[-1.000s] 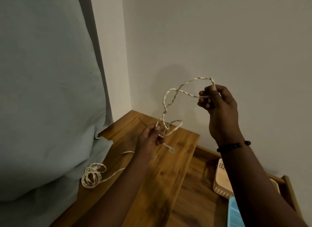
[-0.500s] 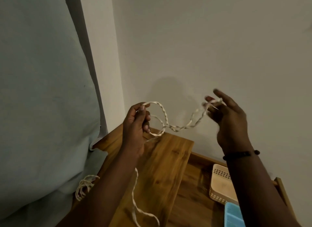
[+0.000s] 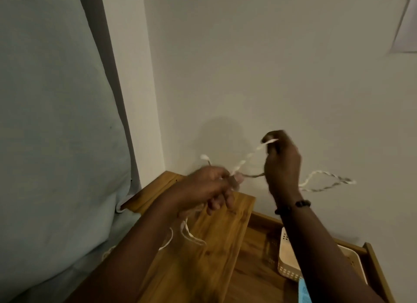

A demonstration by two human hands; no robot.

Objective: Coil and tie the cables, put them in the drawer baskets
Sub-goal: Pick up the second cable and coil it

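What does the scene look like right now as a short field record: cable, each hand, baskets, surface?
cable: white twisted cable, held in the air between both hands, a loop trailing to the right
left hand: pinches the cable above the wooden top
right hand: raised, grips the cable near its upper end
baskets: cream perforated basket in the open drawer; blue basket in front of it, mostly hidden
cable stowed: not yet

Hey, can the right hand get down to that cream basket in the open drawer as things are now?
Probably yes, but not at once. The cream basket sits open-topped in the drawer below the right forearm, with nothing over it. The right hand is raised and gripping the twisted white cable, which the left hand also holds.
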